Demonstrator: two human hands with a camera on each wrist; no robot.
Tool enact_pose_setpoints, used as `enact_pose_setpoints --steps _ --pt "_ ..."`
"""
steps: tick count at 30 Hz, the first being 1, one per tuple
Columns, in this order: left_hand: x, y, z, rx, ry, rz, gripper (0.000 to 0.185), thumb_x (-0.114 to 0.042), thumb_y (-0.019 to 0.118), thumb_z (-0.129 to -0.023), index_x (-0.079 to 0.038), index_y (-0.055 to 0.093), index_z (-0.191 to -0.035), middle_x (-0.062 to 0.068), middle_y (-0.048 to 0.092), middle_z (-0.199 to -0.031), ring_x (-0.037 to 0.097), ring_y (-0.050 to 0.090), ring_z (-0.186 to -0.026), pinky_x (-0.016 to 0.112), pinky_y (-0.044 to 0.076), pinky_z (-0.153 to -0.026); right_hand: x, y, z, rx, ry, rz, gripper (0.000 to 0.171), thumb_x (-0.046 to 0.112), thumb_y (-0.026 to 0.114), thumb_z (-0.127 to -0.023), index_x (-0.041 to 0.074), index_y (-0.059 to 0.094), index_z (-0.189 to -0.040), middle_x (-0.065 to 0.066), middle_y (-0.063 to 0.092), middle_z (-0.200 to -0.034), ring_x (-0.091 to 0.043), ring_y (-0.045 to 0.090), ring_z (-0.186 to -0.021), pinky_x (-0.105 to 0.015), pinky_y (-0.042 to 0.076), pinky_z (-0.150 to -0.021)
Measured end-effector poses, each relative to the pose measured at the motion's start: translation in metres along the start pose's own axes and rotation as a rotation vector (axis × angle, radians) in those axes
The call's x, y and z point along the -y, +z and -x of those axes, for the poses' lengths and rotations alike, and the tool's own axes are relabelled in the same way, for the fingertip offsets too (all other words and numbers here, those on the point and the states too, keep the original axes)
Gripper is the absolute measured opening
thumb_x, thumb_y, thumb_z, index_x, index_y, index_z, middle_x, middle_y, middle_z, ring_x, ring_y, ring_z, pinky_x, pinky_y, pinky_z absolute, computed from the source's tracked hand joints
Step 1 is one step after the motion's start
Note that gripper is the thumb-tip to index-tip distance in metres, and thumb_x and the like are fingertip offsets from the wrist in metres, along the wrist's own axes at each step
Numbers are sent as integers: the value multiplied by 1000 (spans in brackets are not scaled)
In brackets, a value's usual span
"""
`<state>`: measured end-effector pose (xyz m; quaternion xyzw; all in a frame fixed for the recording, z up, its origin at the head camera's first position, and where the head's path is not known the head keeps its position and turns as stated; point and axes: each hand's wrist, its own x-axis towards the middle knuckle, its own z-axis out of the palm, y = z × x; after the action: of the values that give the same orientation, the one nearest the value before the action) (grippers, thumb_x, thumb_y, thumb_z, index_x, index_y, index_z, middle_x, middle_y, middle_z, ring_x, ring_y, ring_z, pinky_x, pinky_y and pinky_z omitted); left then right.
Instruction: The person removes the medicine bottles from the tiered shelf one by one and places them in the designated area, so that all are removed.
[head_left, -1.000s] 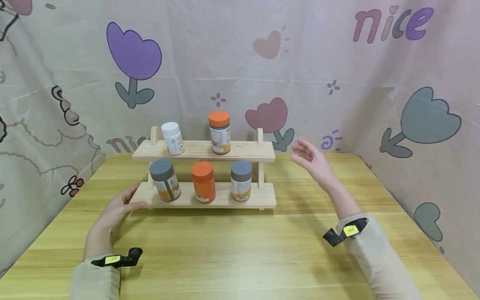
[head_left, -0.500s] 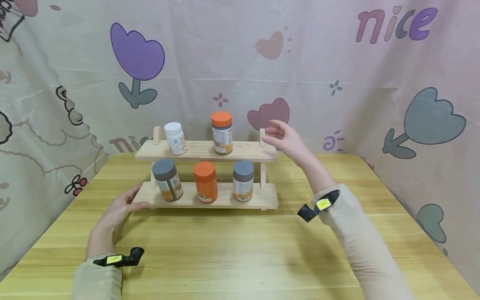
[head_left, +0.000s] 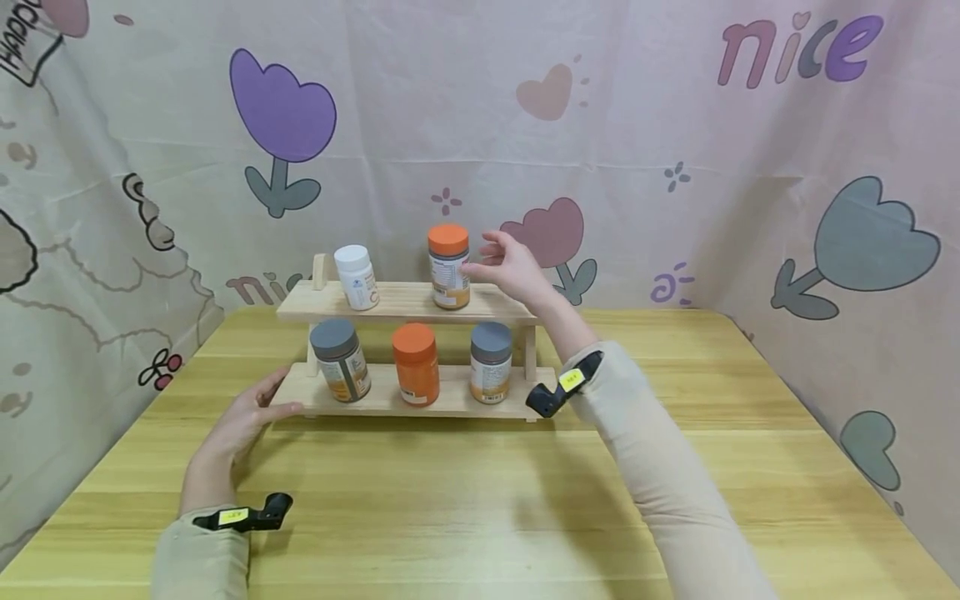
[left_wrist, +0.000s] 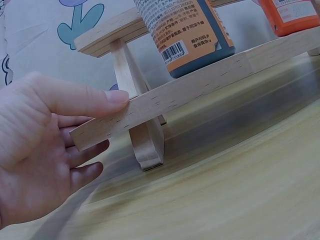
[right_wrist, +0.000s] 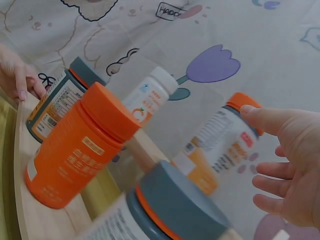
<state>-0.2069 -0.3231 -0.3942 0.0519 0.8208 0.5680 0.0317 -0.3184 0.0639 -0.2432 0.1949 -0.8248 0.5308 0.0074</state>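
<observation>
— Where is your right hand (head_left: 513,271)?

— It is up at the top shelf (head_left: 405,302) of the wooden rack, fingers spread and relaxed, thumb tip at the orange-lidded bottle (head_left: 448,267). From the right wrist view the thumb meets the bottle near its lid, but your fingers are not closed round it.

— And your left hand (head_left: 243,421)?

— It rests on the table (head_left: 480,500) at the left end of the lower shelf (left_wrist: 165,100). Your thumb lies along the top edge of that board, the other fingers loosely curled below it, pinching the board lightly.

— What else stands on the rack?

— A white bottle (head_left: 356,277) stands left of the orange-lidded one on top. Below, you have a grey-lidded bottle (head_left: 339,360) nearest your left hand, an all-orange bottle (head_left: 416,363) in the middle, and a second grey-lidded bottle (head_left: 491,362) on the right. All stand upright and apart.
</observation>
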Motion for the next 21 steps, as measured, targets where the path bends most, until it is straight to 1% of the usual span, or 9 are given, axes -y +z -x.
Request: enact_pose_setpoints --steps 2,6,7,8,10,12,14,17,21 --pt "1 0 -1 -3 -7 -10 84 -19 62 -89 2 5 -147 23 3 -152 39 5 -137 50 10 -110 0 7 -4 -2 2 0 75 27 72 -81 8 34 -142 -11 50 -131 -22 49 -117 -36 42 -97" --pt "2 -1 -1 1 7 -8 83 -17 62 -90 2 4 -147 24 3 -152 40 5 -137 52 9 -109 -2 18 -9 -1 -8 -12 75 23 73 -81 5 33 -142 -12 53 -126 -23 51 -114 -35 42 -96" --pt "2 -1 -1 3 10 -7 83 -16 61 -90 2 4 -147 24 3 -152 40 5 -137 50 10 -110 -2 20 -10 -3 -13 -16 75 23 73 -81 5 34 -142 -13 53 -123 -23 51 -113 -35 43 -95" --pt "2 -1 -1 4 13 -8 83 -16 61 -90 2 4 -147 24 4 -152 40 5 -137 45 12 -111 -3 22 -11 -6 -13 -19 74 22 73 -81 6 35 -141 -13 54 -122 -23 51 -112 -35 43 -95" --pt "2 -1 0 5 12 -11 82 -16 61 -90 1 4 -148 24 4 -152 40 7 -137 30 18 -111 -4 26 -12 -10 -13 -19 72 21 73 -81 7 36 -140 -12 54 -118 -23 51 -109 -34 43 -93" --pt "2 -1 0 5 16 -7 82 -15 61 -90 1 5 -148 24 4 -152 40 7 -137 13 23 -103 -5 29 -13 -14 -9 -14 71 22 74 -80 8 37 -140 -12 54 -116 -22 50 -107 -35 43 -92" --pt "3 -1 0 6 20 -4 81 -14 60 -90 1 5 -147 24 5 -152 40 7 -137 3 26 -93 -6 32 -13 -21 -1 -9 71 22 74 -80 8 38 -140 -11 54 -117 -22 49 -107 -35 42 -92" --pt "3 -1 1 6 26 3 81 -14 60 -90 2 5 -147 24 4 -151 40 6 -136 1 26 -89 -5 35 -13 -31 3 1 70 22 74 -80 8 38 -139 -10 54 -118 -21 49 -107 -34 42 -92" --pt "2 -1 1 4 25 -1 81 -15 61 -90 3 5 -147 24 4 -151 40 6 -137 2 26 -90 -5 37 -14 -50 -10 29 62 22 73 -81 7 43 -133 -8 55 -117 -20 50 -104 -32 43 -89"
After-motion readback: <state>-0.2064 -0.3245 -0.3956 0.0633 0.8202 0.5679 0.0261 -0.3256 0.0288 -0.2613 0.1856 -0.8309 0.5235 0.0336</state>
